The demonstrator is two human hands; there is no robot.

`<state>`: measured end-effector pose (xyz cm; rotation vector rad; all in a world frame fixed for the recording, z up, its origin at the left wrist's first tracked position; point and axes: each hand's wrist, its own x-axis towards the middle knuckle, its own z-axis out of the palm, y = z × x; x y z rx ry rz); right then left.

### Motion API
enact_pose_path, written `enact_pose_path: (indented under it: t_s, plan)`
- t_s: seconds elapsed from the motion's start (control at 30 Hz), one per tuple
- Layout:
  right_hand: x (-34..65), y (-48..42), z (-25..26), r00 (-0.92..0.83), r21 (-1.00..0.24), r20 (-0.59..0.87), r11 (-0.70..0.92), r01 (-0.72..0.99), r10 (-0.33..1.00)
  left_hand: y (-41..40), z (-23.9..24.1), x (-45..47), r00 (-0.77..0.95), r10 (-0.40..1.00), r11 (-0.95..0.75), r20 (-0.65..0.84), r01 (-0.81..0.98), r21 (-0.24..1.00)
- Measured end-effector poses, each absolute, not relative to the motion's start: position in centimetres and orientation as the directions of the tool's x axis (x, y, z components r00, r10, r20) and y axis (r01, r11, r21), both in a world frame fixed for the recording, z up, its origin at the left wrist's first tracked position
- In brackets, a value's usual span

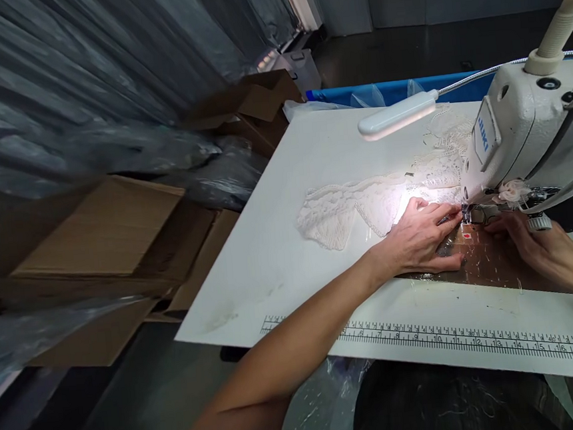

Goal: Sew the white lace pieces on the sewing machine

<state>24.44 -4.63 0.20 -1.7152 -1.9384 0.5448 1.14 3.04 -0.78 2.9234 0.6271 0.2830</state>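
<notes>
Head view: at right of the frame, a white JUKI sewing machine (520,134) is standing on a pale, smooth bench (271,270). White lace (331,214) is lying from centre frame toward the machine, openwork and scalloped at its near edge, looking thin and limp. The left hand (421,235) is resting palm down beside the presser foot (466,214), its thumb spread well away from the fingers. The right hand (532,243) is reaching in from the lower right, its fingertips lying just right of the foot; whether they are gripping anything, I cannot tell. Between them, a glossy brown plate (497,270) is showing scattered thread scraps. Guiding lace here is probably calling for light, even fingertip pressure, with the edge lying flat and no pulling, since open mesh is likely stretching easily; fingertips should be staying clear of the needle. A slim lamp (398,115) is lighting the lace from above.
</notes>
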Motion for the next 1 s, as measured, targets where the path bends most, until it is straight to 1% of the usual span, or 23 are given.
enact_pose_path:
  t_s: [0.07,0.17,0.27,0.4,0.5,0.57,0.63,0.77,0.8,0.87,0.9,0.97,1.0]
  plan:
    - [24.6,-4.1,0.5,-0.028,-0.645,0.059,0.060,0.762,0.998,3.1,-0.7,1.2,0.896,0.423,-0.901,0.135,0.399,0.172]
    - [24.5,-4.5,0.2,-0.025,-0.637,0.087,0.075,0.767,0.996,3.2,-0.6,1.2,0.894,0.433,-0.895,0.114,0.412,0.172]
    - [24.2,-6.1,-0.9,-0.043,-0.557,0.185,0.141,0.819,0.982,3.1,-0.6,1.2,0.888,0.447,-0.889,0.109,0.426,0.171]
    - [23.7,-8.6,-2.8,-0.076,-0.385,0.380,0.233,0.893,0.922,2.9,-1.1,1.2,0.879,0.450,-0.890,0.159,0.425,0.167]
    - [23.6,-9.4,-3.8,-0.160,-0.313,0.433,0.314,0.897,0.887,3.2,-1.4,1.5,0.815,0.524,-0.852,0.247,0.506,0.137]
    - [23.6,-9.4,-4.1,-0.195,-0.281,0.448,0.344,0.896,0.872,4.1,-1.4,1.9,0.767,0.580,-0.812,0.274,0.572,0.116]
    - [23.8,-9.1,-4.1,-0.208,-0.255,0.458,0.352,0.901,0.864,5.7,-1.1,2.7,0.762,0.603,-0.795,0.237,0.598,0.101]
    - [24.1,-8.9,-3.7,-0.258,-0.197,0.493,0.395,0.897,0.831,9.3,-0.4,5.0,0.817,0.575,-0.817,0.040,0.572,0.069]
    - [24.2,-9.0,-3.7,-0.276,-0.182,0.503,0.412,0.893,0.819,9.9,-0.3,5.4,0.808,0.589,-0.808,0.027,0.587,0.054]
    - [24.4,-9.0,-4.1,-0.308,-0.148,0.536,0.446,0.883,0.786,10.3,-0.1,5.8,0.781,0.624,-0.782,0.038,0.623,0.017]
    - [24.7,-8.9,-4.6,-0.332,-0.139,0.540,0.471,0.871,0.774,10.2,-0.1,5.6,0.780,0.621,-0.783,0.074,0.622,0.010]
    - [25.2,-8.6,-5.8,-0.324,-0.157,0.587,0.497,0.853,0.742,9.5,0.2,4.5,0.788,0.605,-0.793,0.113,0.609,-0.001]
    - [25.6,-8.4,-6.6,-0.340,-0.171,0.607,0.535,0.827,0.719,9.0,0.4,3.5,0.782,0.613,-0.787,0.113,0.616,0.005]
